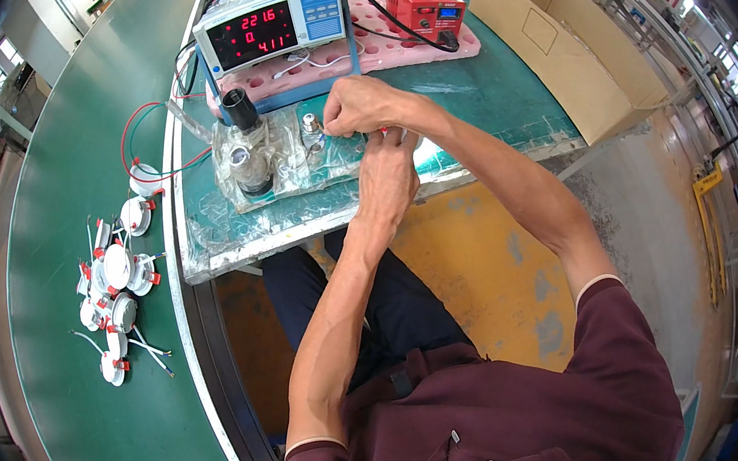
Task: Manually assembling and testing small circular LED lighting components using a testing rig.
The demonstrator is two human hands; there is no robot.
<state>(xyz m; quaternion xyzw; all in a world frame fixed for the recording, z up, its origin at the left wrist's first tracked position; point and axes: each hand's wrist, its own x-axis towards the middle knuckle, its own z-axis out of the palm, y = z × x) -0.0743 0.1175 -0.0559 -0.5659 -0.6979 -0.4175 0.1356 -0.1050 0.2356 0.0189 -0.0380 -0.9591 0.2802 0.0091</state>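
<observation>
My right hand [361,104] is closed over a small metal fitting [312,128] on a test jig wrapped in clear plastic [274,155]. A red bit shows under its fingers. My left hand [387,174] rests just below it on the green bench top [499,97], fingers curled up toward the right hand; what it pinches is hidden. A black cylinder [240,109] stands upright on the jig to the left of both hands.
A meter box with red digits [269,28] and a red transformer box [422,1] sit on pink foam behind the jig. An open cardboard box [562,45] stands right. Several white round lamps [115,278] lie on the green conveyor at left.
</observation>
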